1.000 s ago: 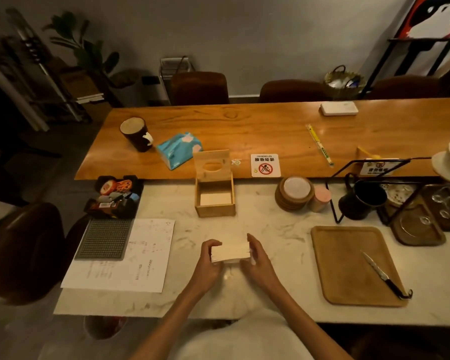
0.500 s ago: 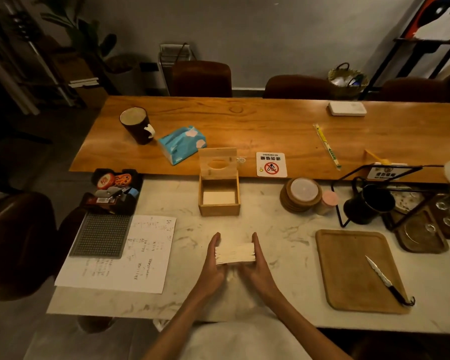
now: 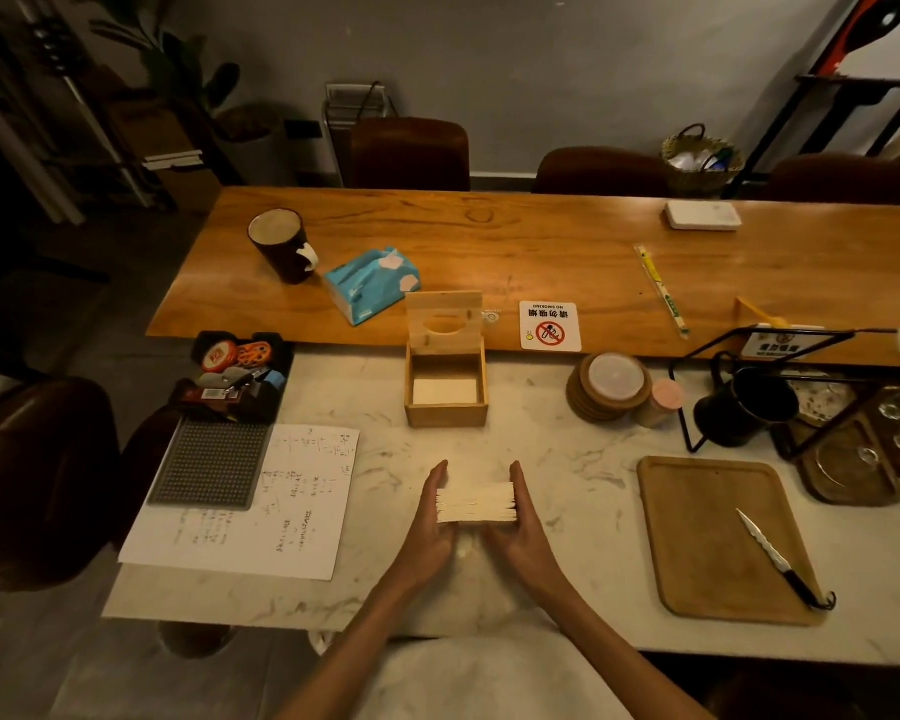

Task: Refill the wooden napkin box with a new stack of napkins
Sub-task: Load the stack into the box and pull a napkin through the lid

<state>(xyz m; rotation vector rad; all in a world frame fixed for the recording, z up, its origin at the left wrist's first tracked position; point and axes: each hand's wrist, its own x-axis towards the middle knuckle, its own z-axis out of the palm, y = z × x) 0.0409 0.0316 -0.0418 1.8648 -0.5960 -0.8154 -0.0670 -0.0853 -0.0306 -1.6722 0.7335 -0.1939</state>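
A cream stack of napkins (image 3: 476, 503) sits just above the marble counter near its front edge, pressed between my palms. My left hand (image 3: 434, 517) flanks its left side and my right hand (image 3: 521, 522) its right side, fingers straight and pointing away from me. Farther back stands the wooden napkin box (image 3: 446, 414), its lid with an oval hole (image 3: 444, 323) tipped upright at the rear. A thin layer of pale napkins (image 3: 445, 391) lies in the bottom of the box.
A paper sheet (image 3: 261, 506) and dark grid mat (image 3: 211, 464) lie to the left. A wooden tray (image 3: 718, 537) with a knife (image 3: 775, 556) is at right. Coasters (image 3: 608, 387), a black pitcher (image 3: 744, 407) and a blue tissue pack (image 3: 370, 284) sit behind.
My hands went from gripping the stack with curled fingers to flat palms pressed on its two sides, squaring it up. The view shifted slightly; the box has not moved.
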